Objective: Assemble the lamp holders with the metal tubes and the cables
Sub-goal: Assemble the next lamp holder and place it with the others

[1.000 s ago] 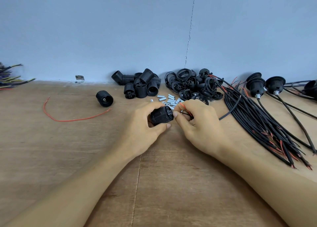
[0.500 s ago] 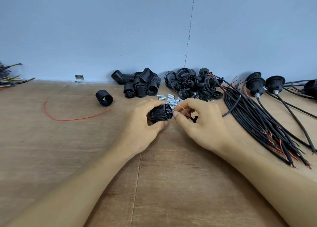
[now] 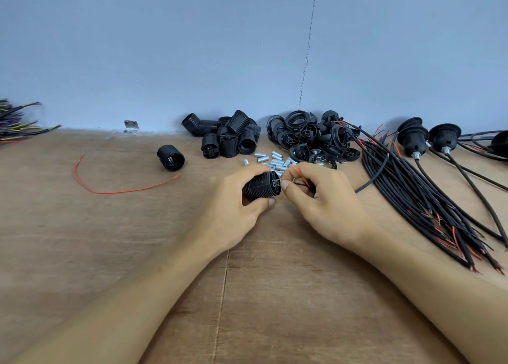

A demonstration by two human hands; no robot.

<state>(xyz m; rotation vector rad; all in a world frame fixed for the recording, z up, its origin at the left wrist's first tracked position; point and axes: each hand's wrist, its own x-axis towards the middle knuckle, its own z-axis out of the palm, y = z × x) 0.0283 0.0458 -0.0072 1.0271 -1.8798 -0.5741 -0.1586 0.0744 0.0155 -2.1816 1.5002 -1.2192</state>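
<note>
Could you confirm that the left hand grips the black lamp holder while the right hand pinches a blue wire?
Not quite: in the head view the wire pinched by the right hand is red, not blue; the left hand does grip the black lamp holder.

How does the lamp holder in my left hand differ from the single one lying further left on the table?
The held lamp holder is gripped by the left hand; the lone lamp holder lies untouched on the table. The held one shows its closed terminal end, with the right hand pinching a red wire beside it; the lone one shows its open mouth. Both are black and ribbed.
</note>
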